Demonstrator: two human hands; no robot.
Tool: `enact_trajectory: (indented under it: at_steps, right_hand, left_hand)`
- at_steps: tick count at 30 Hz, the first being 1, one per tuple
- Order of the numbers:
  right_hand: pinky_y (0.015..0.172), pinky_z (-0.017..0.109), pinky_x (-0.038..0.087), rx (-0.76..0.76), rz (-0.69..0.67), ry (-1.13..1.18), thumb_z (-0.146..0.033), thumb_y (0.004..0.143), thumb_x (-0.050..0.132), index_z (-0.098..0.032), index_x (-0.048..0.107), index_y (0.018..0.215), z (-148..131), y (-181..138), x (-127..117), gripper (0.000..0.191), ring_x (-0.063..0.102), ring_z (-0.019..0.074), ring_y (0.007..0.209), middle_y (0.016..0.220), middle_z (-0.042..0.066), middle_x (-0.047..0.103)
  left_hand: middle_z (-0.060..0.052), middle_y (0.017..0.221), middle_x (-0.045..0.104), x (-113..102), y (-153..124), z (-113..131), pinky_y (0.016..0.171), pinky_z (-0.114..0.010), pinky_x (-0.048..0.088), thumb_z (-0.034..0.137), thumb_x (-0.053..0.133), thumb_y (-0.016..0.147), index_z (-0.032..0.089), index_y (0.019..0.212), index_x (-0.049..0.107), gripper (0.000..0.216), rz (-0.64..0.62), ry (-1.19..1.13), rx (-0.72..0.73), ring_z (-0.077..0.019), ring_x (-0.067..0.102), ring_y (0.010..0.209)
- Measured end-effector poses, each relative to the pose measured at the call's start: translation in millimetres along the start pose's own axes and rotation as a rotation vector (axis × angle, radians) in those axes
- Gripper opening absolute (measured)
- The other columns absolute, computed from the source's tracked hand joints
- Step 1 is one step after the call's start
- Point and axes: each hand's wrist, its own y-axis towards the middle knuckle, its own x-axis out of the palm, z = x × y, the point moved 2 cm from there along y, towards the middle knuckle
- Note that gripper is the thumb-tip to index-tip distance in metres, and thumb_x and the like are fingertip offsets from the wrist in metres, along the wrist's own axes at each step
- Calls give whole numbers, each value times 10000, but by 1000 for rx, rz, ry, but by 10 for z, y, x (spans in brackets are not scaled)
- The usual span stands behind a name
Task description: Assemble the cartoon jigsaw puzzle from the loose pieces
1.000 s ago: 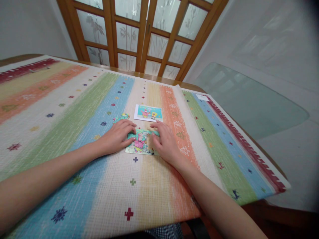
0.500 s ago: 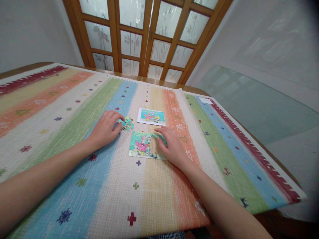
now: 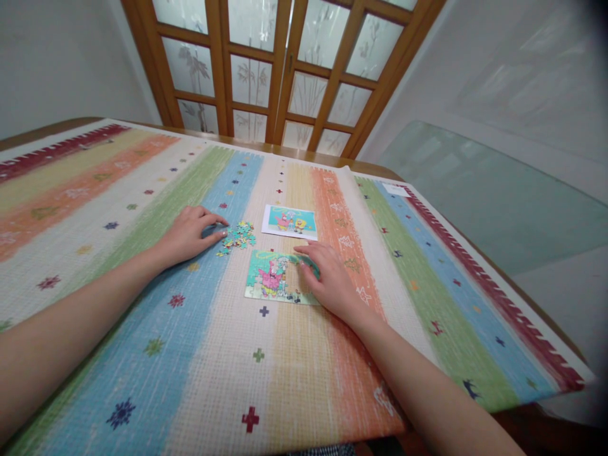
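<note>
Loose and a bit bent, the bare left hand's (image 3: 189,235) finger and thumb are apart, right at the edge of a small messy pile of blue-green, yellow and pink puzzle pieces (image 3: 240,235). I can't tell if the bare right hand (image 3: 327,275) is pinching anything, because its fingers curl down over the right side of a flat, part-done puzzle with a big pink character on it (image 3: 270,278). That puzzle lies in front of the person, just nearer than a white-edged picture card with pink and yellow characters (image 3: 289,221). Everything sits on a cloth with bright stripes (image 3: 228,354)
</note>
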Motion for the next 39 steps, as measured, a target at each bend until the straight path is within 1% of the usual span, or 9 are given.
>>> enact_trajectory:
  at_steps: [6,12,21,25,28,31,34,37,39]
  right_hand:
    - [1089,519,421,-18,-3,0,-207,964,521,-219,630,1217,14,-4,21,275,539,284,1281,1264,102,674]
    - [1080,515,430,-47,14,-5,-201,961,529,-219,632,1207,36,-11,52,267,550,287,1269,1249,105,680]
    - [1083,509,425,-47,30,-2,-206,964,529,-229,634,1203,20,-14,61,262,552,277,1261,1238,98,682]
    - [1077,510,427,-59,26,4,-195,965,524,-211,636,1201,17,-11,59,262,550,280,1257,1230,105,684]
    - [1076,508,427,-59,22,-2,-191,963,527,-218,634,1204,18,-13,59,264,552,278,1260,1235,104,681]
    - [1078,507,425,-61,20,-7,-194,963,531,-224,633,1206,18,-17,62,266,556,276,1262,1240,102,679]
    - [1071,512,431,-69,17,0,-199,964,528,-221,635,1201,17,-16,68,261,559,279,1253,1228,105,681]
    - [1063,511,439,-73,18,8,-203,958,533,-227,638,1197,18,-10,71,262,561,281,1245,1217,103,682]
    - [1060,513,441,-78,22,10,-203,958,529,-225,640,1198,14,-3,68,265,561,284,1241,1212,106,682]
  left_hand:
    - [-83,1081,575,31,28,-38,1051,-501,370,586,514,945,280,1186,705,434,-21,-42,19,-300,515,1102]
    - [-80,1112,584,33,63,-26,1049,-483,364,540,511,940,272,1151,699,389,-46,-59,46,-294,518,1120]
    - [-114,1111,625,32,97,-17,1040,-493,381,522,508,904,187,1065,643,395,-60,-119,58,-306,553,1108]
    - [-121,1084,644,27,99,4,1006,-493,409,514,527,886,173,1039,625,386,-23,-152,53,-308,568,1070]
    - [-110,1041,669,-2,93,51,976,-479,432,500,549,880,175,1023,630,364,-13,-195,56,-301,587,1038]
    - [-83,979,681,-38,88,103,892,-428,476,455,565,882,186,1008,645,307,-29,-241,23,-269,624,948]
    - [-65,945,683,-78,80,164,823,-378,499,427,576,888,190,1112,665,338,-17,-283,-5,-236,644,873]
    - [-65,973,708,-127,64,300,827,-356,500,424,573,905,192,1170,698,373,31,-321,12,-213,650,851]
    - [-62,996,732,-147,42,460,830,-343,496,421,581,909,195,1085,738,327,52,-362,18,-201,656,841]
